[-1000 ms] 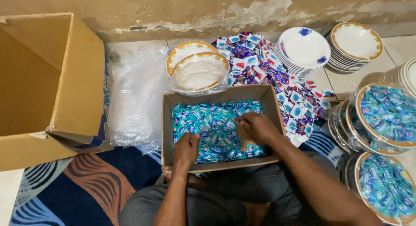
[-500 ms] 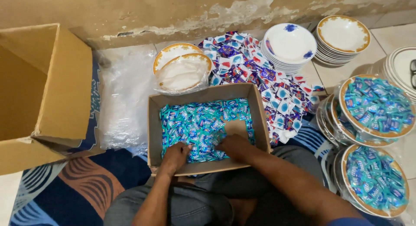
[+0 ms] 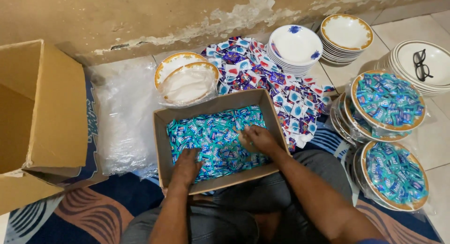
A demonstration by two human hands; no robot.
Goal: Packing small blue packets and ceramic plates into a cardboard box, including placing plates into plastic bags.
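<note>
Both hands have drawn nearer the front wall of the shallow cardboard box (image 3: pixel 161 145) than a second ago, the right having come back from the far right part of the tray, while the view has swung rightward to reveal a pair of glasses (image 3: pixel 422 63) lying on a white plate stack (image 3: pixel 438 82). Left hand (image 3: pixel 186 165) lies palm down, fingers curled into the teal candy sachets (image 3: pixel 211 131); whether it grips any cannot be told. Right hand (image 3: pixel 261 140) rests knuckles up near the box's right wall, fingers bent over the sachets beside a small bare patch of cardboard; a closed grasp is not visible. Both forearms enter from the lower edge, over the seated person's knees. As to progress, three gold-rimmed plates already carry sachets under clear wrap, namely the upper filled plate (image 3: pixel 388 101), a partly hidden one beneath it, and the lower filled plate (image 3: pixel 396 176); the box remains nearly full, and an empty wrapped plate (image 3: pixel 187 82) lies just beyond it, so much appears left. Farther out lie a heap of red, white and blue sachets (image 3: pixel 276 85), a blue-flowered bowl stack (image 3: pixel 295 47), a gold-rimmed bowl stack (image 3: pixel 347 35), crumpled clear plastic (image 3: pixel 124 122), and a large open carton (image 3: pixel 42 117) on the patterned mat (image 3: pixel 93 202).
</note>
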